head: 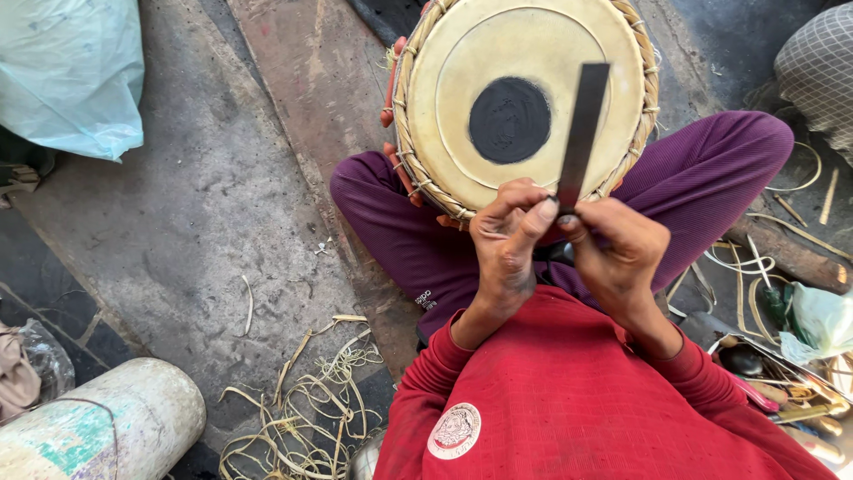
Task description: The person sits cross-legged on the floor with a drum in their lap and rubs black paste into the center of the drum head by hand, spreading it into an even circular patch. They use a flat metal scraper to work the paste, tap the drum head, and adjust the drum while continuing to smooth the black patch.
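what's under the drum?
The drum rests on the person's crossed legs in purple trousers. Toes show at its left rim. Its body and underside are hidden by the drumhead, as is whatever lies beneath.

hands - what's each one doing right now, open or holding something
Left hand: closed, pinching the lower end of the flat metal blade.
Right hand: closed, gripping the same blade end.
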